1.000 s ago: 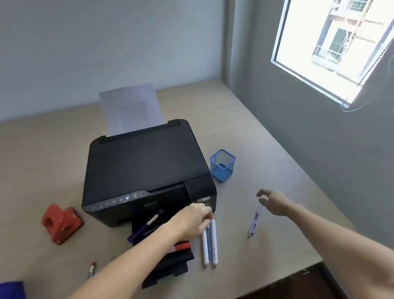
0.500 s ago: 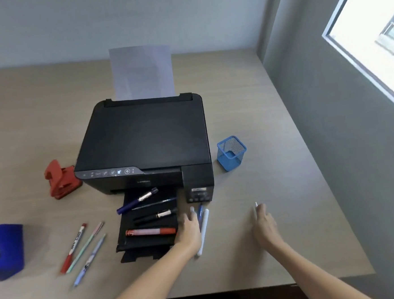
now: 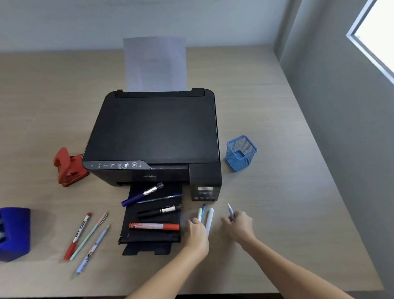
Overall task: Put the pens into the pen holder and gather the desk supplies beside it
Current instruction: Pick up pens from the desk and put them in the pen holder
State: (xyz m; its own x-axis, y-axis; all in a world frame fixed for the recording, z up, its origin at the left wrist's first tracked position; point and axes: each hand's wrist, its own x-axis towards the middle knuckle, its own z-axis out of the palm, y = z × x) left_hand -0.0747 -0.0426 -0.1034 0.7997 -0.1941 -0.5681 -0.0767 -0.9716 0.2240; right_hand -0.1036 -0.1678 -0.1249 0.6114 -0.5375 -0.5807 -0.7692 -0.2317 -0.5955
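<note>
Right hand (image 3: 238, 224) pinches one pale pen (image 3: 230, 211), tip pointing away. Left hand (image 3: 196, 231) curls over white pens (image 3: 209, 219) lying lengthwise away. Empty blue pen holder (image 3: 241, 153) stands beyond, nearer the right hand.

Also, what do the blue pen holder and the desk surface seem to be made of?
The blue pen holder looks like painted metal mesh: its walls show a fine grid that one can see through, with a solid rim and base. The desk looks like wood-pattern laminate, pale beige with a matte finish and fine straight grain lines; real wood cannot be ruled out.
</note>
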